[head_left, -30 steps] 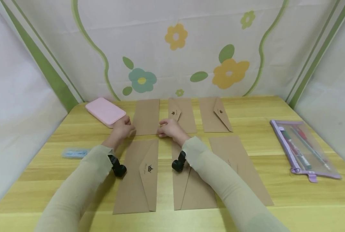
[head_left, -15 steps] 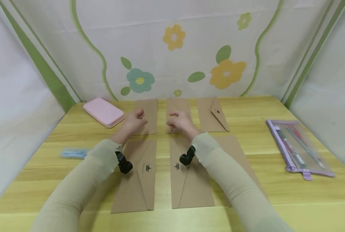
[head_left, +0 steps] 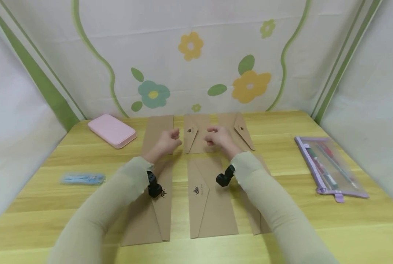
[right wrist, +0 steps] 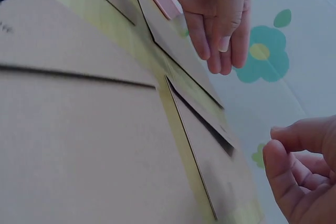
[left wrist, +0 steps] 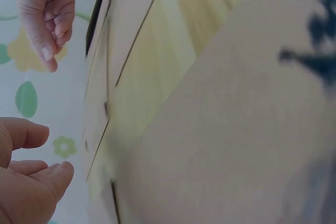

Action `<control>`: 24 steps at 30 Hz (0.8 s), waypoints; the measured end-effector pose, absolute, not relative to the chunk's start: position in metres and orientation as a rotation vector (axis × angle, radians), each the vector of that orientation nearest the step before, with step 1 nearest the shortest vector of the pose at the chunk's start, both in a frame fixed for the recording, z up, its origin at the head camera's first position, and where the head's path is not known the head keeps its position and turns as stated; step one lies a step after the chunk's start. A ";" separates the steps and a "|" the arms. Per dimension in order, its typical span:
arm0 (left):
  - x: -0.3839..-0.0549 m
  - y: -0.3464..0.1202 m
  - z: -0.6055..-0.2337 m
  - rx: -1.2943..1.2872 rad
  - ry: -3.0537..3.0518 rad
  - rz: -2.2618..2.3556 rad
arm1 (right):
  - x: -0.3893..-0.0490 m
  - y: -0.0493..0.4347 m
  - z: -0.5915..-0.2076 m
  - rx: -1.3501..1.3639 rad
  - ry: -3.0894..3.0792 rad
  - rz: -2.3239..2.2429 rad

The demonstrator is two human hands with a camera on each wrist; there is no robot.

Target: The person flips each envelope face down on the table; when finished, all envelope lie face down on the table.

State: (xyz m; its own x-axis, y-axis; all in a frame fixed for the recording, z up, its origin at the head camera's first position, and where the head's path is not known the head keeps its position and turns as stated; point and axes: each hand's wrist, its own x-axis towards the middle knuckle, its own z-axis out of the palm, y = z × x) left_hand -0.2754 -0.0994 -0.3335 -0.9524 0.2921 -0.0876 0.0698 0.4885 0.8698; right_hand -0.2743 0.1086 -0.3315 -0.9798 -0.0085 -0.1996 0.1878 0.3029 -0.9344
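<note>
Brown paper envelopes lie in two rows of three. My left hand [head_left: 166, 143] hovers over the right side of the back-left envelope [head_left: 154, 128], its fingers loosely bent and holding nothing. Above the gap between the back-middle envelope [head_left: 201, 145] and the back-right envelope [head_left: 227, 121] is my right hand [head_left: 220, 137], also holding nothing. Both wrist views show the hands raised off the paper. In front lie the front-left envelope [head_left: 143, 227], the front-middle envelope [head_left: 217, 212] and the front-right envelope [head_left: 255, 218], which my right sleeve partly covers. Small crown prints mark several flaps.
A pink case [head_left: 112, 130] sits at the back left of the wooden table [head_left: 315, 249]. Nearer on that side is a blue item in clear wrapping [head_left: 83, 179]. On the right lies a clear, purple-edged zip pouch [head_left: 330, 168] with pens. A flower-printed cloth [head_left: 190, 80] hangs behind.
Both hands have lifted from the edges of the back-left envelope and moved right. The right hand has passed across the back-middle envelope. The head view has shifted slightly.
</note>
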 end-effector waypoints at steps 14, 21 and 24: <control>-0.282 -0.085 -0.353 0.076 2.426 1.524 | -0.270 0.132 -0.351 0.126 2.500 -1.646; -0.282 -0.079 -0.355 0.005 2.335 1.635 | -0.270 0.131 -0.357 0.074 2.527 -1.597; -0.283 -0.076 -0.356 -0.050 2.282 1.728 | -0.270 0.128 -0.358 0.078 2.516 -1.618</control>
